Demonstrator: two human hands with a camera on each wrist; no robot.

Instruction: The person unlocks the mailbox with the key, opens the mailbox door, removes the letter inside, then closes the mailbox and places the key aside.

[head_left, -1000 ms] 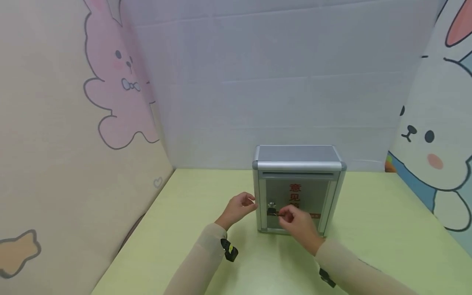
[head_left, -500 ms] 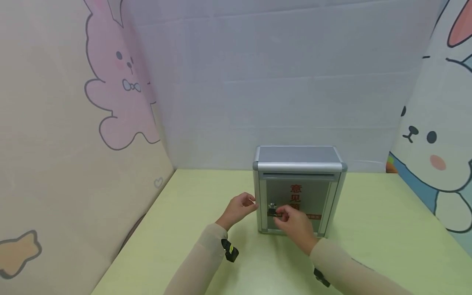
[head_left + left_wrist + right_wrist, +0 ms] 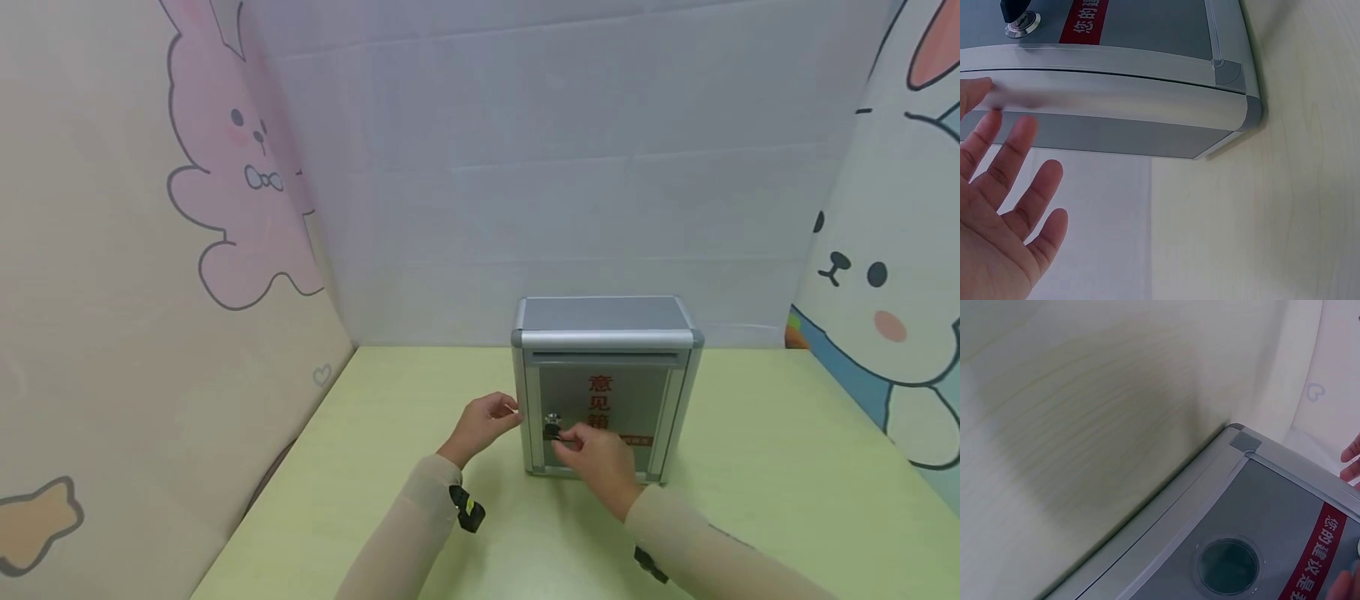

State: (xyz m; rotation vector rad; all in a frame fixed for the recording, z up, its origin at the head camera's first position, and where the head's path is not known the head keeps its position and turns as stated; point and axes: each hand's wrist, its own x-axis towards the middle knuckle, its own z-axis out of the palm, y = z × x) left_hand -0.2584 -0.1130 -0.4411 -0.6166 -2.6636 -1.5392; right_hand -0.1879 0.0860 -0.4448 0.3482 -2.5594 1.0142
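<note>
The box [image 3: 622,392] stands upright on the table [image 3: 420,375], its door [image 3: 641,404] closed. A black-headed key [image 3: 552,430] sits at the lock [image 3: 552,418], seemingly already in it; whether it has turned cannot be told. The right hand [image 3: 600,458] pinches at the key with thumb and forefinger, so the lock work looks unfinished. The left hand [image 3: 483,427], fingers parted, holds nothing just beside the box.

On my head feed I see a silver-grey box [image 3: 637,404] with red lettering [image 3: 600,402] right of centre, on a pale yellow-green desk [image 3: 420,375]. A pink rabbit [image 3: 225,192] patterns the cream wall [image 3: 90,292], upper left.
</note>
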